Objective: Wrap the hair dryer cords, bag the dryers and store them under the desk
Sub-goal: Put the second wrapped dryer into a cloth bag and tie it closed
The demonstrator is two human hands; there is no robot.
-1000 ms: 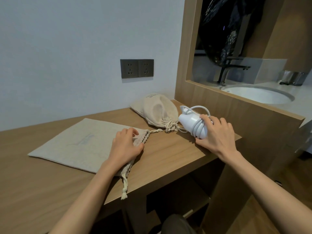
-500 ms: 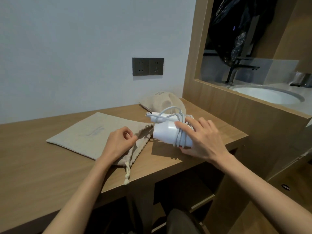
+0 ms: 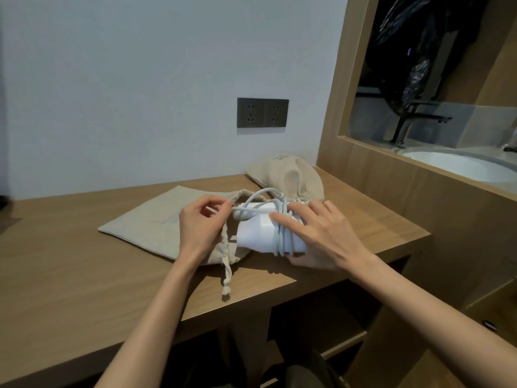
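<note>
Here right fingers (image 3: 291,224) clasp dryer (image 3: 256,236) — left (image 3: 202,200), bag (image 3: 156,222).

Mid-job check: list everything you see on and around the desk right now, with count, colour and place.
hair dryer: one, white, nose at the flat bag's mouth
cord: one, pale grey, wound round the hair dryer
flat bag: one, beige, lying on the desk left of the dryer
filled bag: one, beige, bulging, back right of the desk
desk: one, light wood
wall socket: one double plate, dark grey, on the wall above the desk
sink: one, white, beyond the opening at right
faucet: one, dark, behind the sink
left hand: pinches the flat bag's mouth
right hand: holds the hair dryer
</note>
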